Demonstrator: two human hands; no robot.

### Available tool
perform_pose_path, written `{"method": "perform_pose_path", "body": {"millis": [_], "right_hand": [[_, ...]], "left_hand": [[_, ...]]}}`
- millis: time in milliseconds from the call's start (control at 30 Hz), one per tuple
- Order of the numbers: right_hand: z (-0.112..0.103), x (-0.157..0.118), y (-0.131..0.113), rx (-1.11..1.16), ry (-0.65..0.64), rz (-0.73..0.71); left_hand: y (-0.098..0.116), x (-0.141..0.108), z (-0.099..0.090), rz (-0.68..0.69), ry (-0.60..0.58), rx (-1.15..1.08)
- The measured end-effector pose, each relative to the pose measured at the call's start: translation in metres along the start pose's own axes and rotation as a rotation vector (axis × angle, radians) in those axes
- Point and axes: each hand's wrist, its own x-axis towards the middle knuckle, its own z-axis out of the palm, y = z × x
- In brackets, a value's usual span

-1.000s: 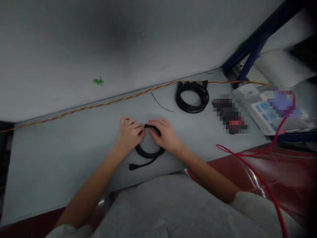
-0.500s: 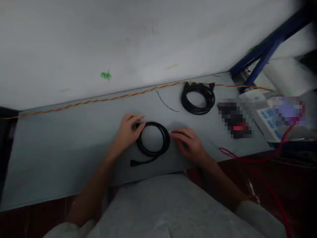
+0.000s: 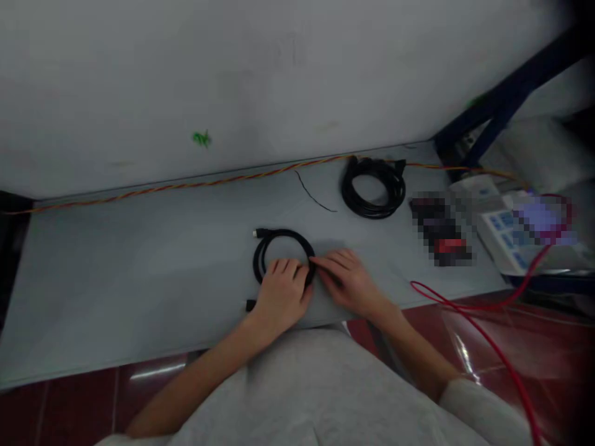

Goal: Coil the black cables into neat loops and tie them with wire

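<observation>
A coiled black HDMI-type cable (image 3: 289, 233) lies on the grey table in front of me. One plug points left at the coil's upper left, and the other peeks out at the lower left beside my wrist. My left hand (image 3: 282, 294) lies over the lower part of the coil with its fingers curled around the right side of the loops. At the coil's right edge, my right hand (image 3: 346, 279) pinches the cable between thumb and fingertips. The hands nearly meet there, and the lower loops are hidden under my left hand.
A second black cable coil (image 3: 373, 189) lies further back on the right. A thin dark wire (image 3: 313, 195) is near it. Twisted red-yellow wire (image 3: 186, 184) runs along the back wall. To the right are a blurred dark item (image 3: 440, 229), a white device (image 3: 504, 238) and a red cable (image 3: 493, 347).
My left hand has moved from the coil's upper-left plug down and right, onto its lower right part. My right hand has come slightly left and now touches the coil's edge.
</observation>
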Motion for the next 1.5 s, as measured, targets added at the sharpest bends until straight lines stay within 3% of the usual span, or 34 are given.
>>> {"method": "perform_pose_path", "body": {"millis": [167,333,467,633,833,1067,1167,1267,1400,1500], "right_hand": [[-0.005,0.002,0.004,-0.083,-0.108,-0.111],[-0.006,0.004,0.007,-0.119,-0.137,-0.12],[-0.008,0.007,0.01,-0.117,-0.173,-0.135],[-0.009,0.011,0.015,-0.086,-0.176,-0.157],[-0.008,0.018,0.026,-0.157,-0.128,-0.207],[-0.014,0.056,0.028,-0.078,-0.058,-0.074],[-0.01,0.086,0.026,-0.051,0.125,0.137],[0.0,0.116,0.029,-0.221,0.275,0.362],[0.014,0.138,0.039,-0.37,0.22,0.462],[0.013,0.137,0.039,-0.329,0.22,0.468]], "left_hand": [[-0.011,-0.008,-0.011,0.061,-0.035,-0.085],[-0.05,-0.046,-0.039,0.146,-0.051,-0.109],[-0.076,-0.064,-0.046,0.25,-0.033,-0.074],[-0.087,-0.051,-0.046,0.36,-0.063,-0.061],[-0.092,-0.034,-0.042,0.482,-0.004,-0.117],[-0.076,-0.034,-0.027,0.392,0.081,-0.082],[-0.07,-0.034,-0.02,0.351,0.127,-0.055],[-0.067,-0.036,-0.016,0.344,0.16,-0.03],[-0.066,-0.038,-0.014,0.332,0.208,-0.051],[-0.066,-0.038,-0.015,0.301,0.205,-0.092]]}}
